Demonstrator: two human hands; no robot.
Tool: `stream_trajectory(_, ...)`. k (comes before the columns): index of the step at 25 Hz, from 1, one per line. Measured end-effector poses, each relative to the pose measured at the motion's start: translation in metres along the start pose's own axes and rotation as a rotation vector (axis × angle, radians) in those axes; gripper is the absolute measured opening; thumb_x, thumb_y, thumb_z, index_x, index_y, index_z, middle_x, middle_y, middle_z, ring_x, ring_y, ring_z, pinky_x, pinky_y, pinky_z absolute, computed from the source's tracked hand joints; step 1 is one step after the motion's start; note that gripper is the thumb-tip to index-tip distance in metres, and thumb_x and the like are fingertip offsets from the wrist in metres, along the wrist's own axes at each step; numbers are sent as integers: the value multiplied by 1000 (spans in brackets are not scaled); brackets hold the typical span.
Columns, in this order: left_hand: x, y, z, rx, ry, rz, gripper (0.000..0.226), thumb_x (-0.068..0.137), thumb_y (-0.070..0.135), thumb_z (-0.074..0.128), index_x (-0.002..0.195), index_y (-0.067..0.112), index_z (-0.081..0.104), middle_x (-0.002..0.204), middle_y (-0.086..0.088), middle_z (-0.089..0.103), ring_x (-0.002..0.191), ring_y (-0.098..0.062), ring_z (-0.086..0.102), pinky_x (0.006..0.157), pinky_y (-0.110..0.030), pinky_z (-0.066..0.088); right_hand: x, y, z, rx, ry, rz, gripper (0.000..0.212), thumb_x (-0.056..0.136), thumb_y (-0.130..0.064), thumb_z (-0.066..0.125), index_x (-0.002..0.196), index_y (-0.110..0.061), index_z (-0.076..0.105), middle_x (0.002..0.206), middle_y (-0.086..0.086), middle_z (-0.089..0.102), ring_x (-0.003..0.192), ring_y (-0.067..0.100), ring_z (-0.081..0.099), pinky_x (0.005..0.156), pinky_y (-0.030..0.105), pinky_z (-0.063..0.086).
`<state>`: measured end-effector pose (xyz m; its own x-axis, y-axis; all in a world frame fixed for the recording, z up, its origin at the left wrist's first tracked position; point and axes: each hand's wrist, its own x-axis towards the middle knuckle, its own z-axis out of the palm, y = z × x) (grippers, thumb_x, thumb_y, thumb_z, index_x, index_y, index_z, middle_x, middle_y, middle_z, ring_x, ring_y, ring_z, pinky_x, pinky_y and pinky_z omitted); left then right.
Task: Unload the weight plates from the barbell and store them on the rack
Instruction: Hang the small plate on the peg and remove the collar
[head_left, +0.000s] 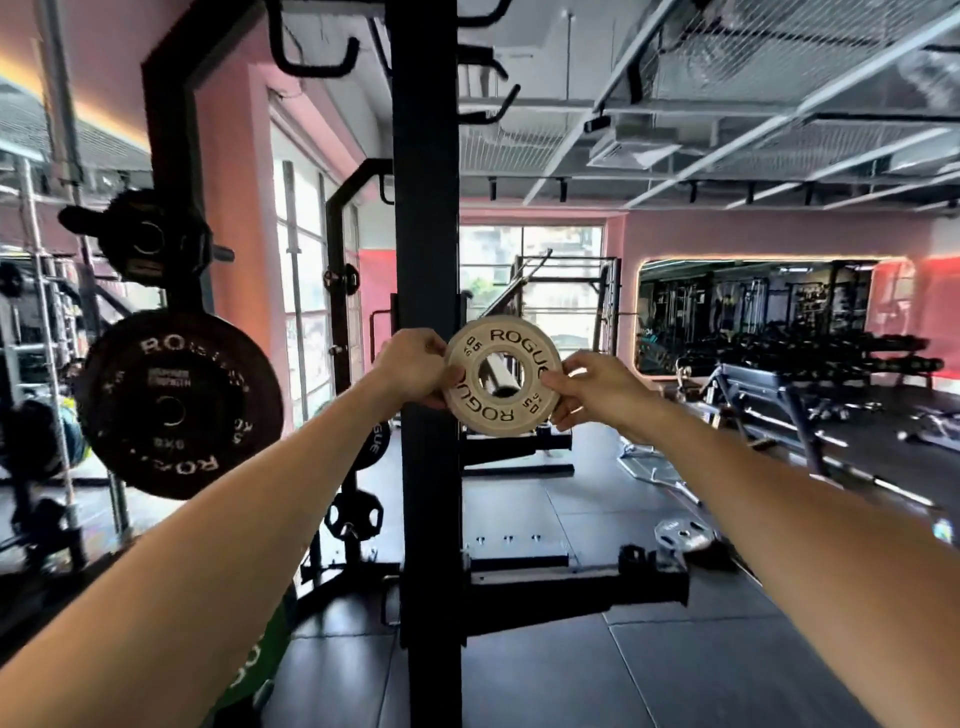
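A small white ROGUE 0.5 kg plate (503, 375) is held upright at arm's length, just right of the black rack upright (427, 291). My left hand (415, 370) pinches its left rim and my right hand (597, 388) pinches its right rim. A silver sleeve end (500, 375) shows through the plate's hole; whether the plate sits on it I cannot tell. A large black ROGUE bumper plate (179, 402) hangs on the rack at the left, with smaller black plates (150, 241) above it.
Low on the rack hang more black plates (354, 514). A safety arm (571, 584) sticks out to the right at knee height. A silver plate (683, 535) lies on the dark floor. Benches and a dumbbell rack (831, 358) stand at the right.
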<state>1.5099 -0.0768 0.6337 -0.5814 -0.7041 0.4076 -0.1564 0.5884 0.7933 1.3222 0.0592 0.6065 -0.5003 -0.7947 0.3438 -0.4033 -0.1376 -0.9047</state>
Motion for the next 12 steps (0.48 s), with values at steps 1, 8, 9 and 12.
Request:
stream_trajectory(1,6,-6,6,-3,-6,-7,19,84,3,70,99,6,59,92,-15,70,76,-26,73,66,-42,62,4,8,-2,4,1,13,23,88,-13,67,98,-1,50,53,10,66,47,22,63,53,39,60)
stream_trajectory(8,40,-46,39,6,-28,-63,13,83,1,65,92,9,60,90,-14,70,75,-24,72,63,-41,62,37,50,-3,-12,-4,80,20,88,-12,66,96,-4,49,55,15,63,45,22,61,46,31,55)
stream_trajectory(9,42,-47,39,13,-39,-48,14,83,0,65,93,8,60,92,-14,70,76,-25,72,63,-42,62,40,52,-4,-15,-19,72,20,88,-11,67,95,-4,49,56,15,64,45,22,61,46,31,55)
stream_trajectory(12,45,-51,43,206,-22,95,18,80,1,63,93,13,59,93,-12,70,79,-27,71,63,-45,61,43,61,-5,-108,-44,13,17,89,-10,66,94,-3,51,72,20,63,51,25,60,52,36,57)
